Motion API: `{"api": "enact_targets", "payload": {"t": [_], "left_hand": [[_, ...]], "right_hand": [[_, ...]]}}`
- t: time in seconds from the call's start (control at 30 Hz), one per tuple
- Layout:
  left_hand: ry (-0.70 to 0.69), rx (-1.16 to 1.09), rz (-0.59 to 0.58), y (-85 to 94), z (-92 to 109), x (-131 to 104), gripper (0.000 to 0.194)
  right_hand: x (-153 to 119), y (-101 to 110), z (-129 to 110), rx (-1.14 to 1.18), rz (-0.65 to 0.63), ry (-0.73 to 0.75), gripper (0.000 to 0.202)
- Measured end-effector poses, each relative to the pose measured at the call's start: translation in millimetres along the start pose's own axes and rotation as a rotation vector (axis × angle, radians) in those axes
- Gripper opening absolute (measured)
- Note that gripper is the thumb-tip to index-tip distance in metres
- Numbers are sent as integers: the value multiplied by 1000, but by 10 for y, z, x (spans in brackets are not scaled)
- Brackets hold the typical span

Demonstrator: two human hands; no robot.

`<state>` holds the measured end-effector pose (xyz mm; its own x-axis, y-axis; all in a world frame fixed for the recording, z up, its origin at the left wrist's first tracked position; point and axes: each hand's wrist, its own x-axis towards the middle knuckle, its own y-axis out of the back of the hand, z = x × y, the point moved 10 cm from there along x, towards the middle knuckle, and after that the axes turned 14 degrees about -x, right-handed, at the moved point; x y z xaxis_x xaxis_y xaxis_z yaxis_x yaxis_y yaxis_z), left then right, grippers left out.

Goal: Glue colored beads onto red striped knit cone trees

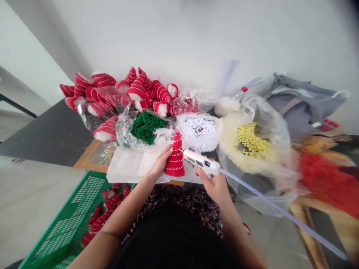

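Dark table [53, 132], upright red felt cone [175, 160], white spiral trim

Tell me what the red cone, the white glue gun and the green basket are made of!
The red cone looks like felt or another soft cloth: it's matte, with white cord-like lines winding around it. The white glue gun seems to be hard plastic, because its body looks smooth and moulded. The green basket is probably plastic too: one bright colour, with neat mesh holes.
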<state>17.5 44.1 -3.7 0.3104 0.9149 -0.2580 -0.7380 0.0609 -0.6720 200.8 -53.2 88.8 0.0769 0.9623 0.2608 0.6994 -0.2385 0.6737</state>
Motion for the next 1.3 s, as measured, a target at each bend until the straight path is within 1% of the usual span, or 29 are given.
{"api": "enact_targets", "payload": {"t": [0.1, 0.17, 0.33, 0.43, 0.57, 0.63, 0.7, 0.8, 0.9, 1.17, 1.3], "left_hand": [[0, 6, 1, 12, -5, 0, 52], [-1, 12, -2, 21, -12, 6, 54], [0, 6, -4, 27, -30, 14, 55], [-5, 9, 4, 41, -24, 14, 56], [-8, 13, 38, 90, -16, 12, 59], [-3, 15, 35, 87, -21, 9, 60], [-1, 23, 21, 65, -26, 3, 59], [2, 37, -2, 31, -38, -12, 55], [-11, 51, -28, 7, -39, -25, 54], [-29, 76, -47, 15, -32, -37, 53], [-25, 55, -29, 10, -38, -38, 54]], "right_hand": [[2, 7, -10, 13, 18, 2, 28], [2, -3, -15, 14, 6, 11, 27], [-5, 19, 0, -28, 26, 17, 28], [-10, 43, -4, -131, 40, 47, 31], [-7, 148, 10, -294, 126, 36, 33], [3, 189, 0, -276, 161, 25, 35], [25, 196, -15, -203, 167, 15, 35], [79, 137, -52, -90, 110, 22, 33], [126, 111, -64, -46, 82, 30, 31], [135, 108, -8, -44, 99, 14, 34], [99, 106, -3, -105, 95, 1, 37]]}}
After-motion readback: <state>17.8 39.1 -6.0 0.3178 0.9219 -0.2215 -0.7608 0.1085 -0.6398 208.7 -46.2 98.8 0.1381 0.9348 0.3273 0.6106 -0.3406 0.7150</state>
